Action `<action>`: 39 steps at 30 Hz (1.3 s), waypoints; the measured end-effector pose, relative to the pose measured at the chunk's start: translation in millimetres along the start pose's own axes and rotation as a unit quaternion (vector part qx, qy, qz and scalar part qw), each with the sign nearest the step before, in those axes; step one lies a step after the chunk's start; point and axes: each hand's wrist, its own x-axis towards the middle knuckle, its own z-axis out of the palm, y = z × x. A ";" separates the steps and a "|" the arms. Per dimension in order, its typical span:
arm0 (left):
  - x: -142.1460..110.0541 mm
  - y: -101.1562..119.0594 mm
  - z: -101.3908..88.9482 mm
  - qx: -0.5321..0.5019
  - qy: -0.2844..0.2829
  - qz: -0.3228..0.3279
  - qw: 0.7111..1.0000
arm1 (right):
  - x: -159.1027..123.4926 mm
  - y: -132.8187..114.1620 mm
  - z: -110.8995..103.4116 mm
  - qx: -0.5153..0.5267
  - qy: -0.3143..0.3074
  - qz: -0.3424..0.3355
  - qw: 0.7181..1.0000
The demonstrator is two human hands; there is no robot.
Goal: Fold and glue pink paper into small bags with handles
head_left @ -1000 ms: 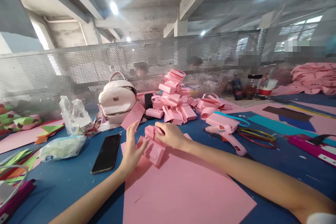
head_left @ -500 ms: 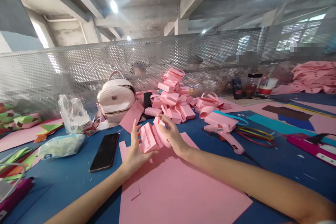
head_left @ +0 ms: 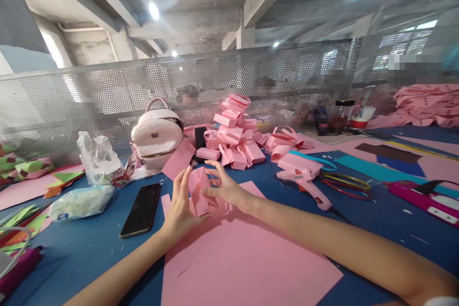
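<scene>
A small pink folded box-like piece (head_left: 199, 186), of paper or thin foam, is between my hands above a large pink sheet (head_left: 247, 258). My left hand (head_left: 181, 205) wraps around its left side and underside, fingers up. From the right, my right hand (head_left: 224, 184) curls its fingers and thumb onto the piece's right edge. Those fingers hide part of the fold. Beyond my hands rises a pile of similar pink pieces (head_left: 233, 134), some with strap-like loops. A pink glue gun (head_left: 304, 181) lies on the blue table to the right.
A black phone (head_left: 140, 210) and a plastic packet (head_left: 81, 201) lie left of the sheet. Behind them stand a white backpack (head_left: 157, 136) and a plastic bag (head_left: 98, 158). Tape rolls (head_left: 344, 182) and a magenta power strip (head_left: 423, 201) are at right. A perforated metal screen (head_left: 143, 81) closes the back.
The pink piece has turned and been squeezed narrower between my hands. My right hand has shifted slightly left, its fingers now curled onto the piece's edge. My left hand's fingers have closed in more.
</scene>
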 end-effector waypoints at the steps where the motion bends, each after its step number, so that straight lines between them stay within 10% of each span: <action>1: -0.4 0.5 0.1 0.004 -0.003 0.005 1.000 | -0.1 0.0 0.3 -0.002 -0.001 0.004 1.000; 39: 5.4 5.7 -13.5 -0.052 -0.027 0.033 0.998 | 1.7 -12.2 -14.4 0.014 -0.047 -0.028 0.998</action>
